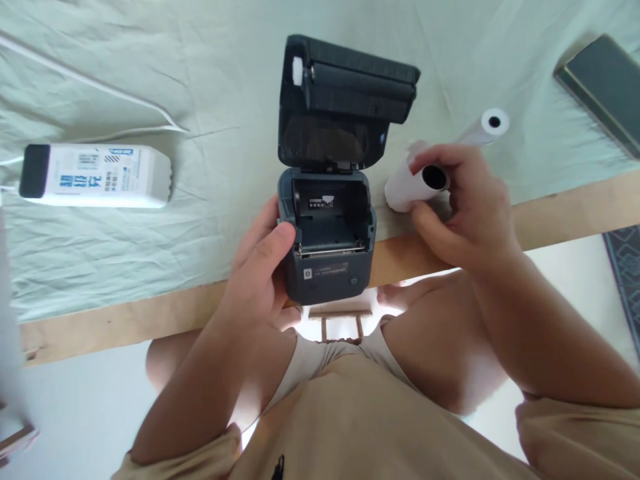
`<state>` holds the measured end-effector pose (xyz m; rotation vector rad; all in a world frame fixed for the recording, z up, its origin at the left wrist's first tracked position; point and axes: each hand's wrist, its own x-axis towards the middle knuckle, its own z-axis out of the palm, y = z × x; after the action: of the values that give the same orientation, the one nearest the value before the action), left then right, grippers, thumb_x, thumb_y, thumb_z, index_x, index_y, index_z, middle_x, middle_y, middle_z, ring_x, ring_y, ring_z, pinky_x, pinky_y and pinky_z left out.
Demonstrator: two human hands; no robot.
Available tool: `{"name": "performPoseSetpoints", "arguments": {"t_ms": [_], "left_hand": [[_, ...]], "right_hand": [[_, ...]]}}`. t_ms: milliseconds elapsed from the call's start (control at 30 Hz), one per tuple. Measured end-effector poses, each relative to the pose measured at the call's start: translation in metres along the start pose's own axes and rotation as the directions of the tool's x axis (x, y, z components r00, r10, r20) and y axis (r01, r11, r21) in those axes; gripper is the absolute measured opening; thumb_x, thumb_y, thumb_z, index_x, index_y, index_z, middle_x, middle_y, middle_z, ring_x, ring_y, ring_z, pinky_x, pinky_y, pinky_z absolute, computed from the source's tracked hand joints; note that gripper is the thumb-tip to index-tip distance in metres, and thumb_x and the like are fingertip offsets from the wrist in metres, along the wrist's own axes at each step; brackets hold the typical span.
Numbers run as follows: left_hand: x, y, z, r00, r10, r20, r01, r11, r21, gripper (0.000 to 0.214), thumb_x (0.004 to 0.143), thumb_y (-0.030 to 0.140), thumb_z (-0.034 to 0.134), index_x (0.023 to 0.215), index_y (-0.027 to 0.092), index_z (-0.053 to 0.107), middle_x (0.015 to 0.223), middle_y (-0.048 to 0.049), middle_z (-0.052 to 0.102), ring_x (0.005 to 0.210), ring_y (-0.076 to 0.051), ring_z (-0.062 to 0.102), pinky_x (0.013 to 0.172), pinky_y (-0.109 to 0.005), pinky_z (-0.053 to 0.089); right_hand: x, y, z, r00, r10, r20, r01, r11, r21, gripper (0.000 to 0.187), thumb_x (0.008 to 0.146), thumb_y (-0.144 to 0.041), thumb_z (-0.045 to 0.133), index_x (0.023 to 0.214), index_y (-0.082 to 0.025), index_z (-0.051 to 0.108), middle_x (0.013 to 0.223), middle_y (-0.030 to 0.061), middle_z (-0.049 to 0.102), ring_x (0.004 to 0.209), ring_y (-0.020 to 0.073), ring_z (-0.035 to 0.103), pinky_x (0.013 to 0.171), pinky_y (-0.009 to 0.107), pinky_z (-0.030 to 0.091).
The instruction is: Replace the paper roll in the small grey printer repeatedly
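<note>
A small dark grey label printer (325, 277) is held at the table's near edge, its lid (345, 90) swung up and back. Its paper bay (330, 230) shows no roll inside. My left hand (263, 257) wraps the printer's left side, thumb on the rim. To the right, my right hand (463, 203) has thumb and fingers around one end of a white paper roll (407, 187) with a dark hollow core. Just behind that hand lies a second, thinner white roll (493, 123), partly hidden.
Pale green cloth (215, 80) covers the table, with a bare wooden edge (565, 217) in front. A white box-shaped device (100, 175) with a black end lies at left beside a white cable (100, 83). A dark flat box (605, 93) sits at far right.
</note>
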<state>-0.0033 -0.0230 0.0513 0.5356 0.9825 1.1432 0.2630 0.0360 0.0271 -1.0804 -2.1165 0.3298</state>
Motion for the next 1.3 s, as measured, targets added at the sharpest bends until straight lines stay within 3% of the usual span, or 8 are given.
{"name": "performPoseSetpoints", "arguments": {"t_ms": [200, 467, 633, 767, 933, 1033, 1133, 1300], "left_hand": [[-0.003, 0.001, -0.001, 1.0, 0.011, 0.006, -0.011, 0.999, 0.035, 0.044, 0.088, 0.049, 0.084, 0.121, 0.022, 0.075, 0.097, -0.0019, 0.081, 0.072, -0.02, 0.078, 0.05, -0.026, 0.061], [-0.001, 0.0, -0.006, 0.999, -0.005, 0.054, 0.003, 0.999, 0.04, 0.049, 0.091, 0.051, 0.081, 0.131, 0.024, 0.072, 0.098, -0.0014, 0.082, 0.07, -0.022, 0.078, 0.044, -0.026, 0.055], [-0.001, 0.0, -0.002, 0.999, 0.018, 0.027, -0.018, 1.0, 0.014, 0.047, 0.088, 0.049, 0.085, 0.125, 0.022, 0.074, 0.097, -0.0009, 0.082, 0.073, -0.021, 0.078, 0.05, -0.028, 0.061], [-0.001, 0.0, 0.002, 1.0, 0.027, -0.011, -0.027, 1.0, 0.004, 0.043, 0.088, 0.046, 0.085, 0.121, 0.02, 0.076, 0.101, -0.0028, 0.083, 0.081, -0.02, 0.078, 0.062, -0.029, 0.065], [0.0, -0.002, 0.004, 0.998, 0.055, -0.002, -0.055, 0.998, -0.028, 0.04, 0.089, 0.044, 0.084, 0.119, 0.019, 0.076, 0.094, -0.0009, 0.081, 0.075, -0.015, 0.074, 0.061, -0.025, 0.058], [0.0, -0.003, 0.007, 0.998, 0.063, -0.011, -0.064, 0.997, -0.051, 0.034, 0.088, 0.041, 0.085, 0.111, 0.018, 0.077, 0.095, -0.0015, 0.082, 0.081, -0.016, 0.074, 0.069, -0.027, 0.06], [0.001, -0.004, 0.008, 0.996, 0.095, 0.002, -0.094, 0.993, -0.067, 0.028, 0.089, 0.038, 0.084, 0.108, 0.018, 0.077, 0.094, -0.0004, 0.081, 0.08, -0.015, 0.073, 0.069, -0.025, 0.058], [0.0, -0.004, 0.008, 0.994, 0.11, 0.006, -0.11, 0.994, -0.018, 0.035, 0.086, 0.036, 0.088, 0.113, 0.018, 0.074, 0.09, -0.0013, 0.081, 0.076, -0.015, 0.074, 0.06, -0.023, 0.053]], "right_hand": [[0.001, -0.006, 0.0, 0.999, -0.004, -0.032, 0.002, 0.997, -0.075, 0.046, 0.093, -0.027, 0.073, 0.136, -0.036, 0.063, 0.108, 0.0044, 0.068, 0.096, 0.0253, 0.071, 0.085, 0.048, 0.066], [-0.003, -0.005, 0.0, 0.996, 0.091, 0.006, -0.09, 0.993, -0.072, 0.051, 0.096, -0.026, 0.065, 0.144, -0.037, 0.055, 0.123, 0.0051, 0.071, 0.112, 0.0292, 0.075, 0.095, 0.052, 0.067], [-0.001, -0.009, -0.003, 0.995, 0.016, 0.103, -0.008, 0.997, -0.071, 0.051, 0.096, -0.034, 0.063, 0.146, -0.039, 0.053, 0.128, 0.0068, 0.07, 0.116, 0.0315, 0.072, 0.098, 0.056, 0.066], [0.001, -0.003, 0.003, 0.999, 0.032, 0.04, -0.028, 0.995, -0.096, 0.054, 0.088, -0.048, 0.078, 0.139, -0.035, 0.062, 0.119, 0.0101, 0.067, 0.115, 0.0335, 0.067, 0.099, 0.056, 0.064], [0.002, 0.006, 0.012, 0.991, 0.133, -0.029, -0.134, 0.989, -0.06, 0.053, 0.089, -0.031, 0.07, 0.141, -0.036, 0.057, 0.118, 0.0053, 0.067, 0.102, 0.0261, 0.069, 0.093, 0.048, 0.063], [0.012, -0.012, 0.007, 0.979, 0.153, -0.131, -0.144, 0.986, 0.08, 0.061, 0.084, -0.028, 0.07, 0.141, -0.037, 0.051, 0.113, 0.0013, 0.067, 0.091, 0.0217, 0.068, 0.083, 0.042, 0.062], [0.028, -0.05, -0.002, 0.978, 0.023, -0.209, -0.001, 0.995, 0.104, 0.044, 0.077, -0.017, 0.066, 0.118, -0.033, 0.06, 0.109, -0.0013, 0.07, 0.092, 0.0193, 0.069, 0.082, 0.038, 0.061], [0.04, -0.089, 0.009, 0.997, -0.043, -0.058, 0.044, 0.999, 0.016, 0.044, 0.079, -0.01, 0.058, 0.118, -0.031, 0.059, 0.108, -0.0048, 0.079, 0.092, 0.0188, 0.079, 0.085, 0.039, 0.064]]}}
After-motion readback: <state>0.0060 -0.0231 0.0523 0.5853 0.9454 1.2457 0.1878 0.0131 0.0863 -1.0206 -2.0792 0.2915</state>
